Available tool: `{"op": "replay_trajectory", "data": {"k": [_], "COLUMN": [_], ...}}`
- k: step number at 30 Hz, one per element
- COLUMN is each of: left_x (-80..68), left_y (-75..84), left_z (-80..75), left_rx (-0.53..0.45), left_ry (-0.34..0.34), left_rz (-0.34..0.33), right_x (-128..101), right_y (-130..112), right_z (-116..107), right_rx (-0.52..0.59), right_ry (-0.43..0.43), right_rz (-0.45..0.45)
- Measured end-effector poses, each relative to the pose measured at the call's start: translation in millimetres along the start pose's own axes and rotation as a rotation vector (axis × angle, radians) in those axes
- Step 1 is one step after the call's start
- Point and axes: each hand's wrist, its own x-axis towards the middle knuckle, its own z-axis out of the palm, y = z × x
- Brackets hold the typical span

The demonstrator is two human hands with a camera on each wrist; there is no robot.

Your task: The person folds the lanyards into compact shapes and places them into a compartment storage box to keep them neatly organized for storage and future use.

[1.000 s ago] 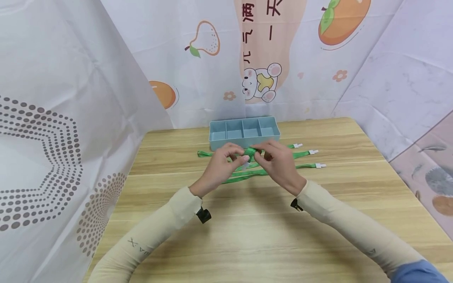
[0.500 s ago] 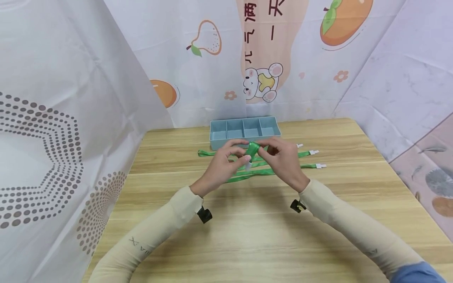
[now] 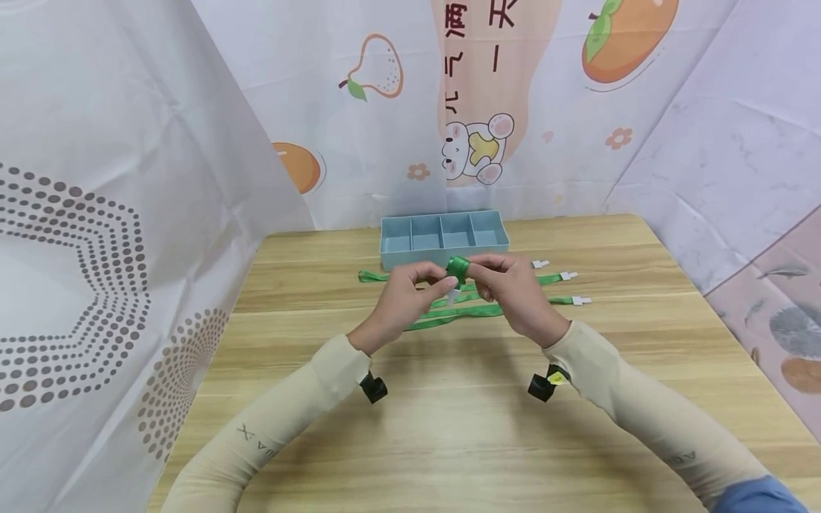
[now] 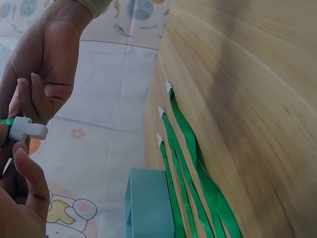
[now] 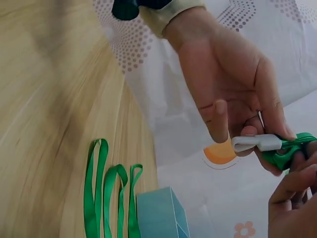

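Note:
In the head view, a green lanyard (image 3: 458, 268) is bunched into a small coil held above the table between both hands. My left hand (image 3: 408, 299) pinches it from the left with thumb and fingers. From the right, my right hand (image 3: 518, 298) grips the coil's other side, its fingers partly hidden by the strap. The lanyard's white plastic clip (image 4: 28, 130) sticks out of the coil by the left fingertips. In the right wrist view, the same clip (image 5: 257, 143) lies against the left hand's thumb (image 5: 273, 106).
Several green lanyards (image 3: 481, 311) lie side by side on the wooden table (image 3: 449, 427), with white clips (image 3: 581, 301) to the right. A blue four-compartment tray (image 3: 413, 259) stands behind them, near the printed curtain (image 3: 398, 142).
The green strap spread between the fingers half a second ago is now a more compact coil. My right hand has turned and shifted slightly right; my left hand has hardly moved.

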Motion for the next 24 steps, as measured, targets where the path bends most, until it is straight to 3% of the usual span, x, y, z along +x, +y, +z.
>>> {"op": "replay_trajectory", "data": {"k": [8, 17, 24], "left_x": [-0.4, -0.7, -0.7], "left_y": [0.3, -1.4, -2.4], "left_z": [-0.7, -1.3, -1.6], "left_rx": [-0.087, -0.148, -0.169], "left_ry": [0.014, -0.048, 0.036], "left_rz": [0.012, -0.050, -0.030], "right_x": [-1.3, -2.6, -2.6], "right_y": [-6.9, -9.3, -7.1], "right_z": [1.4, 1.7, 1.5], "right_rx": [0.034, -0.007, -0.005], "right_ry": [0.010, 0.011, -0.014], "right_rz": [0.058, 0.070, 0.082]}}
